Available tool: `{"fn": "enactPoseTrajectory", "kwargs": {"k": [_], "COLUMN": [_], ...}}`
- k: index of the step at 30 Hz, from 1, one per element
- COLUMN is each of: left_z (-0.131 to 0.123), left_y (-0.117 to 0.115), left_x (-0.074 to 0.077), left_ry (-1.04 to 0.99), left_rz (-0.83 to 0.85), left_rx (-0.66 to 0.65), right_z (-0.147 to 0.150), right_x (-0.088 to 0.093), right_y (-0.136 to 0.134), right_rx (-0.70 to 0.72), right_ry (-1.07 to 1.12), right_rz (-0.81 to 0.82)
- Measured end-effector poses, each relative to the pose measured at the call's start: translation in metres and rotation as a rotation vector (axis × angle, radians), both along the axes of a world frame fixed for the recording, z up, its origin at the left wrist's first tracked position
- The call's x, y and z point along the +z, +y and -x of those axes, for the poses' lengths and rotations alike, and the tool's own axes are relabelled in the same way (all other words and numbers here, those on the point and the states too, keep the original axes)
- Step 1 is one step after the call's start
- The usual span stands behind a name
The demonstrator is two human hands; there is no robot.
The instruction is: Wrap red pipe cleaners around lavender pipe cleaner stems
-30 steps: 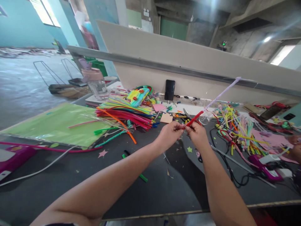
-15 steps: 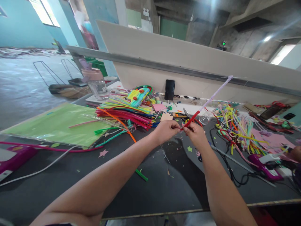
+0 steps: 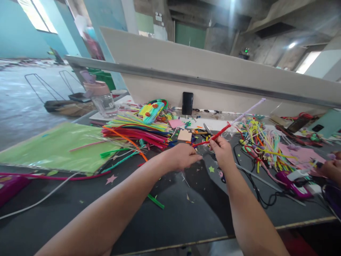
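My right hand [image 3: 222,151] pinches a fuzzy red pipe cleaner [image 3: 221,132], which is wound round a pale purple pipe cleaner stem [image 3: 249,111] slanting up to the right. The loose red end runs left and passes behind my left hand [image 3: 185,156]. That hand is off the stem, its fingers stretched out to the right over the dark table, with nothing visible in them. Past the hands lie a beige card piece [image 3: 184,135] and scissors [image 3: 207,128]. A thick bundle of coloured pipe cleaners [image 3: 138,133] lies to the left of them.
A tangled pile of pipe cleaners [image 3: 262,142] and a magenta power strip [image 3: 295,185] with cables lie at right, near another person's hand [image 3: 333,170]. A phone [image 3: 187,103] leans on the white partition [image 3: 213,67]. A bottle [image 3: 99,96] and green sheets [image 3: 58,147] are at left.
My left hand has let go of the red pipe cleaner's end and moved slightly down, its fingers straightening. The purple stem has tipped lower. The view has shifted a little to the right.
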State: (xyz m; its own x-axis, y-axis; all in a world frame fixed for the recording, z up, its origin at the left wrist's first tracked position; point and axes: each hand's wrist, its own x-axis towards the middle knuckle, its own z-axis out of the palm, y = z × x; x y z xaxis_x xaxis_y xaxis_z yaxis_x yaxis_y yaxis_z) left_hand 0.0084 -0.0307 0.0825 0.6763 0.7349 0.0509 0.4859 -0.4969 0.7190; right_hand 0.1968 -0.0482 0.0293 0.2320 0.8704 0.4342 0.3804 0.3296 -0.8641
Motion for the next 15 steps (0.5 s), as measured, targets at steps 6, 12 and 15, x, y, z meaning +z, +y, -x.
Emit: {"fn": "enactPoseTrajectory", "kwargs": {"k": [6, 12, 15], "left_z": [-0.017, -0.021, -0.013], "left_y": [0.005, 0.007, 0.012], "left_x": [-0.013, -0.015, -0.012], "left_ry": [-0.483, -0.654, -0.567], "left_rz": [0.188, 0.189, 0.231], "left_rx": [0.200, 0.185, 0.117], "right_z": [0.007, 0.014, 0.015], "right_x": [-0.002, -0.003, 0.001], "right_y": [0.002, 0.001, -0.002], "right_rx": [0.142, 0.275, 0.294], "right_ry": [0.074, 0.124, 0.123], "right_rz": [0.069, 0.175, 0.185]}}
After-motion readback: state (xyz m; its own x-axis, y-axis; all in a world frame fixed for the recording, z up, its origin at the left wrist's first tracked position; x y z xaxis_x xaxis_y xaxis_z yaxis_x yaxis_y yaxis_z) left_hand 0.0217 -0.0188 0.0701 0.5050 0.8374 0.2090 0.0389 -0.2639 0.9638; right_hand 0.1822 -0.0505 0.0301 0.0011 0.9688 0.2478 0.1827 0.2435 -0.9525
